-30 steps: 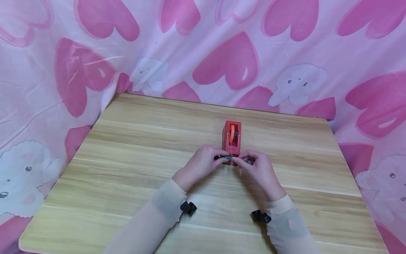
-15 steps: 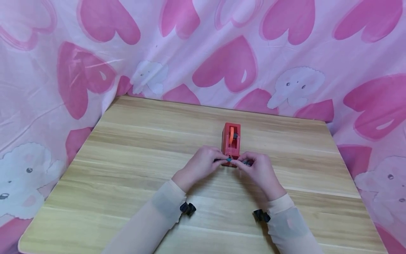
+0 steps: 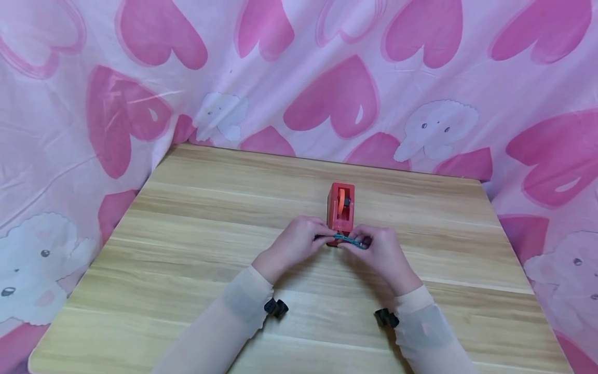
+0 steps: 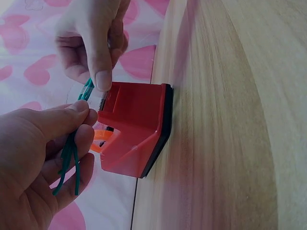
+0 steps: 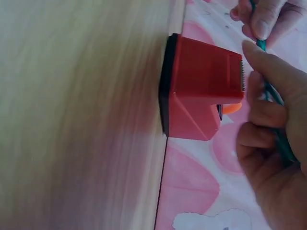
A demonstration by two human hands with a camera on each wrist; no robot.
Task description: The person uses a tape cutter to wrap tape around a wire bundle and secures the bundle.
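Green wire bundle (image 3: 349, 240), long axis left to right, gripped by left hand (image 3: 297, 240) and right hand (image 3: 384, 253).

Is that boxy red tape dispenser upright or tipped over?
Upright: the dispenser has its flat black base down on the pale wooden tabletop.

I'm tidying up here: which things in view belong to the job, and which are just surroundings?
Part of the job:
green strands, held by left hand and right hand
red tape dispenser, probably, standing close by the hands

Just surroundings:
wooden table
pink heart-patterned curtain
black wrist cameras
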